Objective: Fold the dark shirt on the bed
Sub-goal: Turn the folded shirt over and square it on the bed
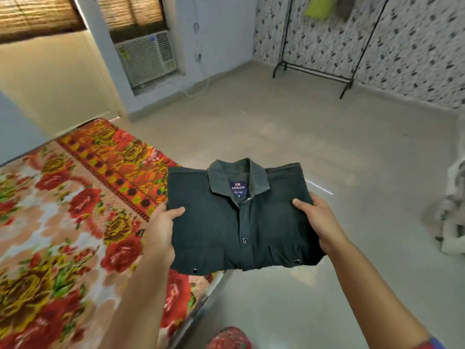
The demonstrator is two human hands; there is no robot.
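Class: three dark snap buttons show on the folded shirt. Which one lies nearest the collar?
The placket button at the shirt's centre; the other two sit along the bottom fold.

A white window air conditioner with a grilled front (147, 59) is sitting low in the pale blue wall, and a thin white cord (201, 79) is trailing from the wall beside it down to the glossy beige floor (289, 127). Woven bamboo blinds (37, 16) are hanging over the windows above. A black metal clothes rack (314, 69) is standing against the grey speckled wallpaper (415, 51) at the far right, with a lime green garment (318, 7) hanging from its top. A blurred white and grey object (453, 212) is lying at the right edge
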